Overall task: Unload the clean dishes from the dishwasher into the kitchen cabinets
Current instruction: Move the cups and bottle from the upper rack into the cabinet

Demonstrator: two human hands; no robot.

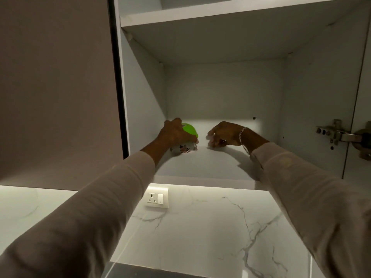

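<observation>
Placed: green-lidded container [190,131] on cabinet shelf [202,165].
Left grip [174,134]: curled over the container.
Right grip [221,135]: spread, beside the container.
Remaining: release; dishwasher unseen.

Both arms reach up and forward, nearly straight, in long pale sleeves that end just short of the wrists. The left arm [96,209] angles inward from the lower left. Its left grip [174,133] is palm-down, fingers curled over the top of a green-lidded container [191,131]. The right arm [313,189] comes in from the lower right. The right grip [222,135] holds nothing; its fingers are loosely bent and point toward the left grip, apart from it. A chain bracelet [242,137] circles the right wrist.
</observation>
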